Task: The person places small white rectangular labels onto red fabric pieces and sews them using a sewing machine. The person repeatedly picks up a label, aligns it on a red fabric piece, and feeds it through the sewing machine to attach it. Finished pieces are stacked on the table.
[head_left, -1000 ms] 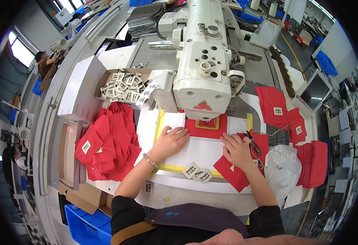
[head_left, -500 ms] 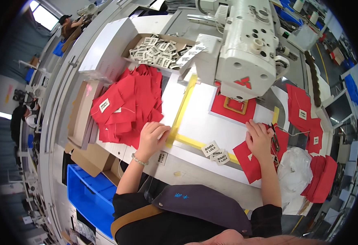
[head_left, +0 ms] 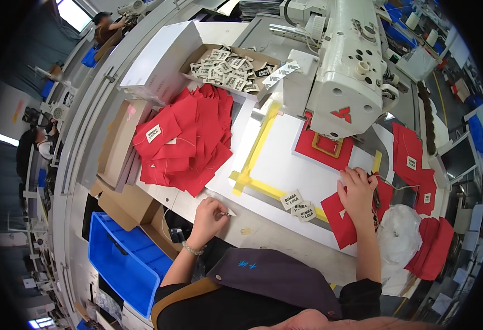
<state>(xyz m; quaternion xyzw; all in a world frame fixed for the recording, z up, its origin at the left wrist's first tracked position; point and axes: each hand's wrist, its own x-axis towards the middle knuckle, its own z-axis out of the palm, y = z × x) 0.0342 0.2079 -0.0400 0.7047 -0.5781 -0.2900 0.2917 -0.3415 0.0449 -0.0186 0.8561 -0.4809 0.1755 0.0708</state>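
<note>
My left hand (head_left: 209, 219) is closed at the table's front edge, pinching a small pale label (head_left: 226, 214). My right hand (head_left: 356, 191) lies with fingers spread over red fabric pieces (head_left: 336, 224), beside black-handled scissors (head_left: 376, 203). A white sewing machine (head_left: 341, 82) stands above a red piece (head_left: 310, 146) with a yellow frame (head_left: 325, 150) on it. This sits on a white board (head_left: 263, 157) edged with yellow tape. Several printed labels (head_left: 291, 201) lie between my hands. Loose red pieces (head_left: 186, 140) form a heap at the left.
An open box of labels (head_left: 192, 60) sits behind the heap, beside a white box (head_left: 159, 58). A blue bin (head_left: 120, 264) is at lower left. A plastic bag (head_left: 398, 236) and red stacks (head_left: 434, 247) are at right. Two co-workers (head_left: 106, 30) (head_left: 43, 144) work at the left.
My left hand has moved from beside the machine down to the front edge and closed on a label. My right hand has shifted slightly rightward. The view has tilted and moved.
</note>
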